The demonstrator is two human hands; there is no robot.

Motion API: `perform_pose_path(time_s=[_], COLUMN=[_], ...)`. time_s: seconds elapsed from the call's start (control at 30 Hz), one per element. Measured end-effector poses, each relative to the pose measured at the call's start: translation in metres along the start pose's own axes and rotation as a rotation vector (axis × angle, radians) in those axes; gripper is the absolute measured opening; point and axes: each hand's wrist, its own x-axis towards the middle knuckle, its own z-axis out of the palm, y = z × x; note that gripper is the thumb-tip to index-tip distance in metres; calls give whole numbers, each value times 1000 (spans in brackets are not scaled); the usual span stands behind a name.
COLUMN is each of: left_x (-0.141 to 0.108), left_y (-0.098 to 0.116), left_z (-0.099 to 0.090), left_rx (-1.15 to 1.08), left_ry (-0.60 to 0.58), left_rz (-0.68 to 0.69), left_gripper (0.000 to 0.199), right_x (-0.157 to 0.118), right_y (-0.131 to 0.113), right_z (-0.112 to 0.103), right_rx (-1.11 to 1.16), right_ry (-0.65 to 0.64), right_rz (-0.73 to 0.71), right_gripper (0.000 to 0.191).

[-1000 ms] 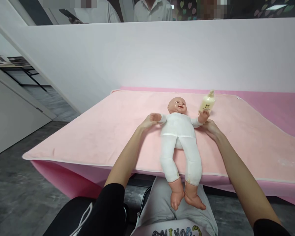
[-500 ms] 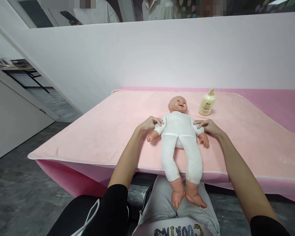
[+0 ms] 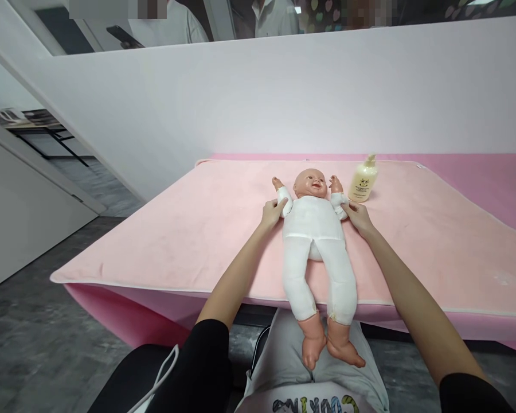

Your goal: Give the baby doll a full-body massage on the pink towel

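A baby doll [image 3: 313, 221] in a white cloth body lies face up, its feet hanging past the front edge of the pink mat [image 3: 176, 241]. Both doll arms are bent upward beside its head. At the doll's arm on the left of the view, my left hand [image 3: 272, 213] is closed around the white sleeve near the elbow. My right hand [image 3: 359, 217] grips the other arm at about the same height, fingers and thumb on the sleeve. Just beyond my right hand stands a pale yellow pump bottle [image 3: 363, 180], apart from it.
A white wall [image 3: 258, 97] rises behind the table, with people [image 3: 275, 17] visible through an opening above it. Under the mat lies a darker pink cover [image 3: 490, 183]. A black chair [image 3: 124, 373] with a white cable [image 3: 157, 378] is at lower left.
The doll's forearms have swung from pointing down to pointing up beside its head. My hands have moved slightly inward and now grip the arms, where they rested on them before.
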Motion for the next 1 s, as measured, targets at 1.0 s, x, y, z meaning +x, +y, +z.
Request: perform_pose_path(time_s=[1.0], left_x=[1], left_y=[15], left_z=[-43], left_rx=[-165], left_ry=[-533], left_rz=[-69], left_gripper=[34], right_x=[1], right_y=[-14], right_z=[-39], right_rx=[322], right_ry=[-216], right_rz=[144], right_gripper=[22])
